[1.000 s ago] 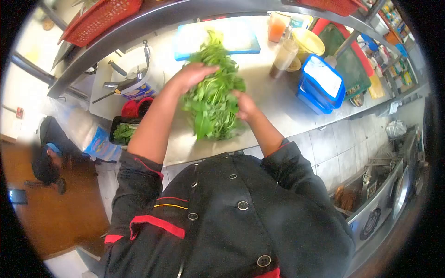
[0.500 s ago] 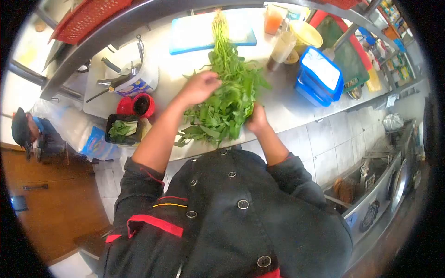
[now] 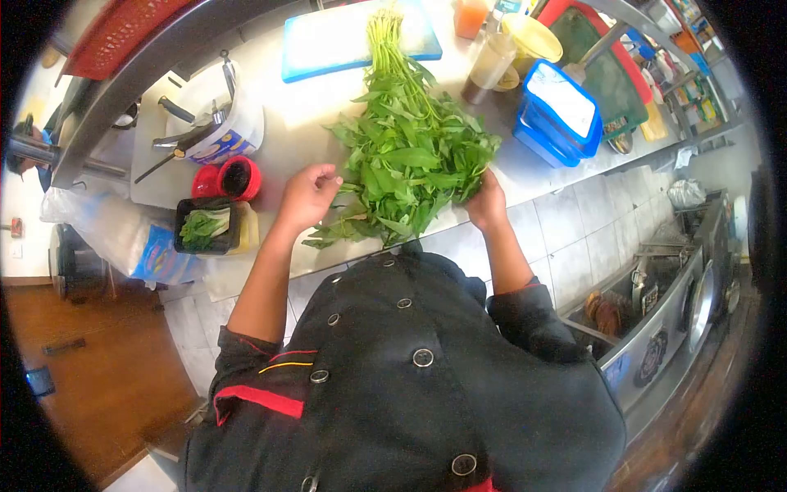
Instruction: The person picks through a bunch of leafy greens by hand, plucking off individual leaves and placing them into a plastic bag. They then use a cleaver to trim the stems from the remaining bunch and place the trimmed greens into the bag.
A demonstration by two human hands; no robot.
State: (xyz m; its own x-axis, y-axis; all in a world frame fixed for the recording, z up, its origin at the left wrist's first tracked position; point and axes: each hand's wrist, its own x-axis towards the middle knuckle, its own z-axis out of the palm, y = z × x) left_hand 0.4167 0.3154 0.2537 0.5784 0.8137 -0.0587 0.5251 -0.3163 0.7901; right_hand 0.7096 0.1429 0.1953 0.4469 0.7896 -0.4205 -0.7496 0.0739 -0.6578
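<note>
A large bunch of leafy greens (image 3: 414, 156) with long pale stems lies on the metal worktop (image 3: 299, 123). Its stem ends rest on a white cutting board with a blue edge (image 3: 324, 41), and its leaves spread toward me. At the right edge of the leaves, my right hand (image 3: 489, 203) is closed on the bunch, with its fingertips partly hidden in the foliage. My left hand (image 3: 310, 198) hovers by the left side of the leaves, fingers loosely curled and apart, with nothing visible in it.
On the left stand a white tub of knives (image 3: 234, 135), a red cup (image 3: 239, 179) and a black container of greens (image 3: 205, 225). To the right are a blue lidded box (image 3: 557, 115), a bottle of dark liquid (image 3: 489, 70) and a yellow bowl (image 3: 533, 39). A metal shelf rail (image 3: 164, 61) arches overhead.
My left hand has drawn back from on top of the leaves to their left side. My right hand has moved outward to the right, and the leaves lie more spread out.
</note>
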